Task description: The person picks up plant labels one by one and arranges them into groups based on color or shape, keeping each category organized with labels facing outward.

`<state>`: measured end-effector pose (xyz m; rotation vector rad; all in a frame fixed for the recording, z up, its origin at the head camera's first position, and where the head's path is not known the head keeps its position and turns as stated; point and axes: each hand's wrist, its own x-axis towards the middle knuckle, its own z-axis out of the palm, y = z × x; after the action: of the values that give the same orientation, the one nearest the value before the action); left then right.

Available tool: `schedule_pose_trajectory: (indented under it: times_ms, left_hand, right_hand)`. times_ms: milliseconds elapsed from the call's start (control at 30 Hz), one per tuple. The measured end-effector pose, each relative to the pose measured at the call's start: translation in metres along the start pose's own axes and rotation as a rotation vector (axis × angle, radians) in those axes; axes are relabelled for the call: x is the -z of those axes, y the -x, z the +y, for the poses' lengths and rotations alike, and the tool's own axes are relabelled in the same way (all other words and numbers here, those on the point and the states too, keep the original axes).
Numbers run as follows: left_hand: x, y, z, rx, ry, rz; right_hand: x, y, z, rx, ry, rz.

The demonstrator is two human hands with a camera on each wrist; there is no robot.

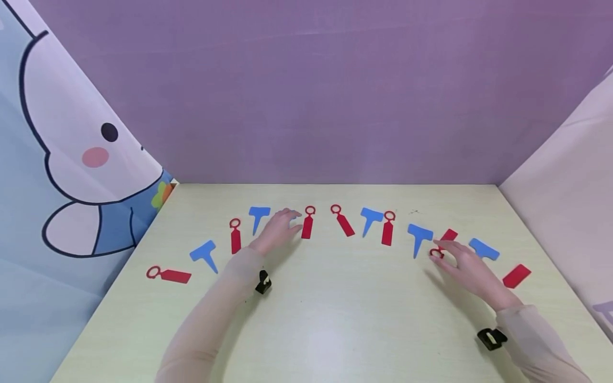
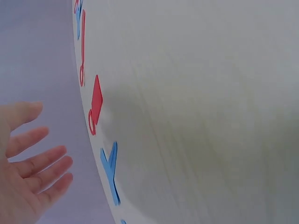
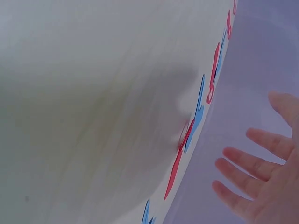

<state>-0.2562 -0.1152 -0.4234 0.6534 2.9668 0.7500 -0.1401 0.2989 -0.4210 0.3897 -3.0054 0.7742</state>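
Note:
My left hand (image 1: 278, 231) hovers with its fingers spread over a blue T-shaped plant label (image 1: 293, 217), mostly hidden beneath it. Just right of the fingertips lies a red tag with a ring end (image 1: 307, 227). In the left wrist view, the left hand (image 2: 35, 172) holds nothing. My right hand (image 1: 471, 268) is likewise above the table, its thumb and fingers apart over another red ring tag (image 1: 448, 235), which it partly covers. A blue T-shaped label (image 1: 421, 234) lies to its left. The right wrist view shows that hand (image 3: 264, 172) with nothing in it.
Several red ring tags and blue T-shaped labels form an arc on the pale table (image 1: 325, 319), from a red tag (image 1: 175, 276) at left to one (image 1: 516, 276) at right. A purple cloth (image 1: 325, 106) hangs behind. Black bands (image 1: 263, 282) sit at both wrists.

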Motion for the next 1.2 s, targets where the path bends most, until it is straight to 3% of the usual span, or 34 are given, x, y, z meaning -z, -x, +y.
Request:
schedule_pose_trajectory:
  times_ms: [200,600,1067,1200]
  left_hand:
    - [-0.007,-0.016,0.006,0.074,0.094,-0.017]
    - [-0.019,-0.039,0.007,0.146,0.151,-0.009]
    - [-0.031,-0.058,0.003,0.194,0.204,0.035]
    - [-0.034,-0.061,0.001,0.176,0.197,0.044]
  right_hand:
    - [-0.002,-0.004,-0.002,-0.003,-0.015,-0.013]
    - [-0.005,-0.009,-0.006,0.005,-0.018,-0.021]
    - [-0.008,-0.013,-0.005,0.006,-0.016,-0.019]
    - [-0.007,-0.013,-0.007,0.003,-0.019,-0.02]
